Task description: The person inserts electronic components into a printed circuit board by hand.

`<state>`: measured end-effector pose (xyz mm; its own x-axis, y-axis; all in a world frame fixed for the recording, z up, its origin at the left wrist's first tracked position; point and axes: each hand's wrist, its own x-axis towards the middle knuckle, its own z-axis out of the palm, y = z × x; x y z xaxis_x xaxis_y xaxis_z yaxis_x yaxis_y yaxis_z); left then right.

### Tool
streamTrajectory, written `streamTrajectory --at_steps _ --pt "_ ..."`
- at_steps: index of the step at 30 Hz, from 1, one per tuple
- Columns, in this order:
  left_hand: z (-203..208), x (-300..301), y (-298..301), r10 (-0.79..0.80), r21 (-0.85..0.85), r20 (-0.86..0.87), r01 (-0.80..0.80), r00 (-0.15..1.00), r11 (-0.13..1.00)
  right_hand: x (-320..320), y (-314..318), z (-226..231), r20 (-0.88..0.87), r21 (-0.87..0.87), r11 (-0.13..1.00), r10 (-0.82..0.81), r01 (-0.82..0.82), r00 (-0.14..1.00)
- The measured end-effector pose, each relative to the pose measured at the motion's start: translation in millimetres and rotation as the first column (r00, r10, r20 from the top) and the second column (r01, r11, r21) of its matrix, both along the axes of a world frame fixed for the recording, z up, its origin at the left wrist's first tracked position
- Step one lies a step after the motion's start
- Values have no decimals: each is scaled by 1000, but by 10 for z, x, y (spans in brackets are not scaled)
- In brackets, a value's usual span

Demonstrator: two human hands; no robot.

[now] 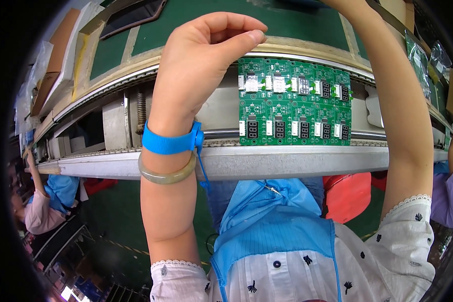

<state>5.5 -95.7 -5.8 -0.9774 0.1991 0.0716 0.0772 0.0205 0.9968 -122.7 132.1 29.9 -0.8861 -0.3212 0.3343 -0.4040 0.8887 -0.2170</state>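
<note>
A green circuit board panel (294,100) lies across the conveyor rails, right of my left wrist. Its two rows of small boards carry white connectors and dark digit displays; a few displays in the far row shine pale. My left hand (204,45) hovers beyond the panel's far left corner, thumb and forefinger pinched together; a tiny dark bit seems to show at their tips, too small to name. My right arm (400,100) stretches past the panel's right side to the top edge. Only the base of my right hand (350,6) shows there; its fingers are cut off.
The conveyor's metal front rail (267,163) runs across before me. On the green bench beyond lie a phone-like dark device (133,17) and part of a blue object (304,3). Cardboard and plastic bags stand at both sides. Other people sit at far left and right.
</note>
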Motion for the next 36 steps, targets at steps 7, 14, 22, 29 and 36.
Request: streamTrajectory --at_steps 7,14,22,29,36 --pt "-14 -15 8 -45 -83 -1 45 999 996 33 105 3 -44 -32 999 34 -35 998" --pt "-61 12 -63 -25 -87 17 26 1000 996 360 144 -144 295 -720 676 92 158 951" --pt "-42 -18 -8 -43 -66 -3 42 999 997 303 162 -83 130 -589 808 79 13 988" --pt "-73 -35 -37 -34 -65 -22 32 999 997 145 129 -129 52 -203 979 -6 16 999" --pt "-71 -23 -69 -35 -86 -64 30 997 996 587 165 -114 286 -774 629 254 67 924"
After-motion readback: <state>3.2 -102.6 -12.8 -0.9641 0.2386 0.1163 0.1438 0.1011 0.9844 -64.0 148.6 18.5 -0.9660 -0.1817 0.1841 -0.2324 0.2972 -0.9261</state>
